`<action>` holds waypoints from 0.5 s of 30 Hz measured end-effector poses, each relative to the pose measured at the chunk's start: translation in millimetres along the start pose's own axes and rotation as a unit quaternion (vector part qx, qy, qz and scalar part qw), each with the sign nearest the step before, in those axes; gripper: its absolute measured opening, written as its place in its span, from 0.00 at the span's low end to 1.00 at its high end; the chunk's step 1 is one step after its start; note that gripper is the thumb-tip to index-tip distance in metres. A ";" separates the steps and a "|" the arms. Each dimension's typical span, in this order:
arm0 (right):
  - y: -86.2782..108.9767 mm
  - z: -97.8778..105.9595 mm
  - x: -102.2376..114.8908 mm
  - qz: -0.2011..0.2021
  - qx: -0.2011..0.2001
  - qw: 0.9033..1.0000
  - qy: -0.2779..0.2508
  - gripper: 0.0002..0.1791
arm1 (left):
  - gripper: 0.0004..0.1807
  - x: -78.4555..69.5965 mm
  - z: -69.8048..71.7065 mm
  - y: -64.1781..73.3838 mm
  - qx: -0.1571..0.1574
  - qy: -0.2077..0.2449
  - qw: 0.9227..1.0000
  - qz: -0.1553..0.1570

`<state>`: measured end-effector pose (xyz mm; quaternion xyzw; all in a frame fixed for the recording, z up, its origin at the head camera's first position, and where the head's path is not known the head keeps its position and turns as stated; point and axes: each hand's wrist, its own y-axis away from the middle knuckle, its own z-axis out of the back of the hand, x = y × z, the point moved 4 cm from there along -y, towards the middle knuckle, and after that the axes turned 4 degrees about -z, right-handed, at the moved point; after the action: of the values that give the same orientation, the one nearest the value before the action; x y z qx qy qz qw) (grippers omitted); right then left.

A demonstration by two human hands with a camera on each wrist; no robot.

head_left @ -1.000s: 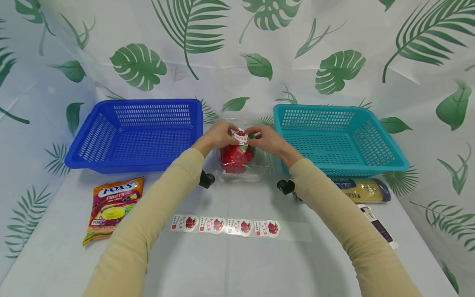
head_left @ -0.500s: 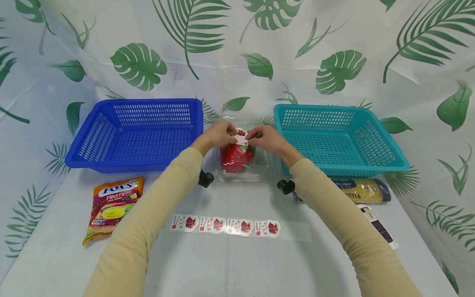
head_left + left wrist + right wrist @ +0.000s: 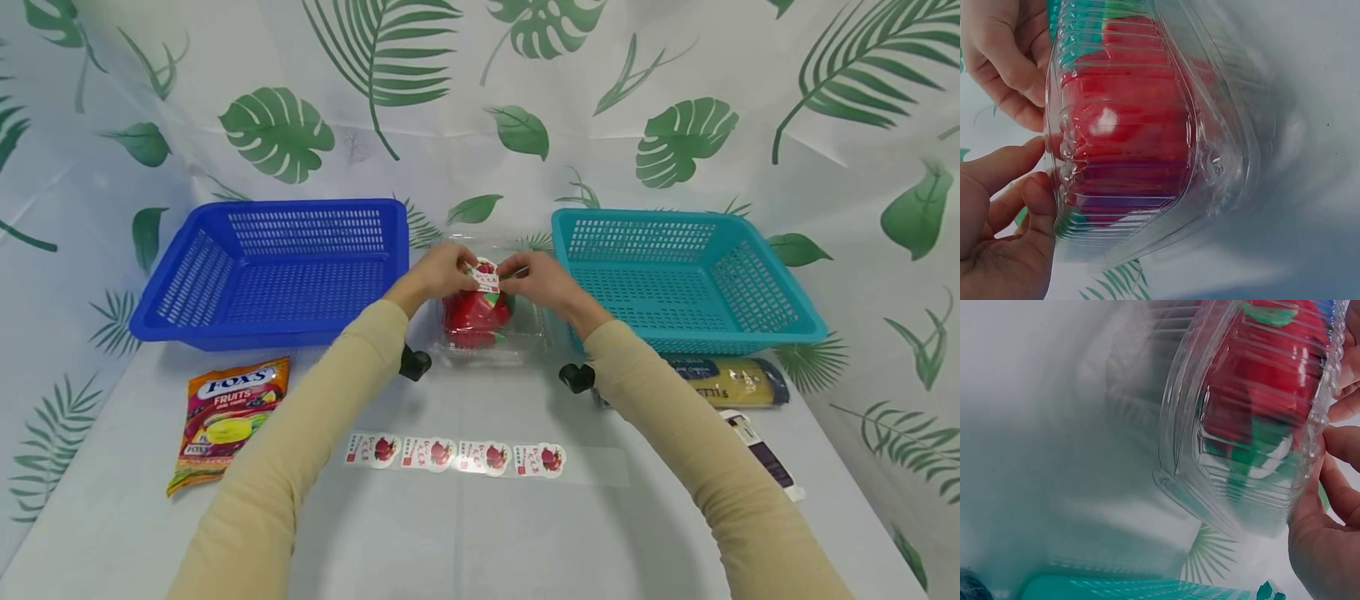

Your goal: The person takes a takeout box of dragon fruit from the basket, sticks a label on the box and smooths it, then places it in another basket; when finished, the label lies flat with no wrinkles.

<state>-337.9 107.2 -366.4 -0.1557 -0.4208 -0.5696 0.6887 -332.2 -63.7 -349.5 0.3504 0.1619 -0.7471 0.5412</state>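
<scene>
A clear plastic clamshell box (image 3: 531, 332) stands between two baskets, with a red fruit with green tips (image 3: 474, 313), like a dragon fruit, inside it. A white sticker (image 3: 486, 278) with a red fruit print lies at the top of its lid. My left hand (image 3: 441, 272) pinches the sticker's left edge between thumb and finger. Its right edge is pinched by my right hand (image 3: 546, 283). In the left wrist view, the left fingertips (image 3: 1036, 187) are right at the lid, and the sticker is hidden. The right wrist view shows the right fingertips (image 3: 1319, 450) against the lid too.
A blue basket (image 3: 270, 329) stands left of the box, a teal basket (image 3: 697, 340) right. Several stickers on a clear strip (image 3: 457, 457) lie in front. A candy bag (image 3: 228, 421) lies left; a spaghetti pack (image 3: 738, 382) and a white-and-dark package (image 3: 765, 454) lie right.
The sticker has straightened slightly between my fingertips since a second ago. Both hands have stayed nearly in place over the box, which has not moved.
</scene>
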 end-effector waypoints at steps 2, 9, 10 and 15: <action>0.9 -0.7 0.3 -0.002 -0.003 1.000 0.001 0.17 | 0.23 0.2 -0.4 0.0 -0.002 -0.004 1.000 -0.002; 11.0 -1.3 4.5 0.010 -0.048 0.999 0.001 0.19 | 0.23 1.1 -1.6 1.2 -0.010 -0.004 1.000 -0.004; 12.9 -1.4 4.1 0.012 -0.060 0.998 -0.005 0.20 | 0.23 1.3 -1.6 1.4 -0.012 -0.003 1.000 -0.002; 25.8 -2.7 2.8 0.032 -0.128 0.991 -0.015 0.21 | 0.23 2.5 -1.2 2.9 -0.016 0.003 1.000 0.005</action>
<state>-313.2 111.4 -359.1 -0.2648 -0.3496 -0.5942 0.6742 -329.5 -65.8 -351.7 0.3450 0.1734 -0.7406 0.5499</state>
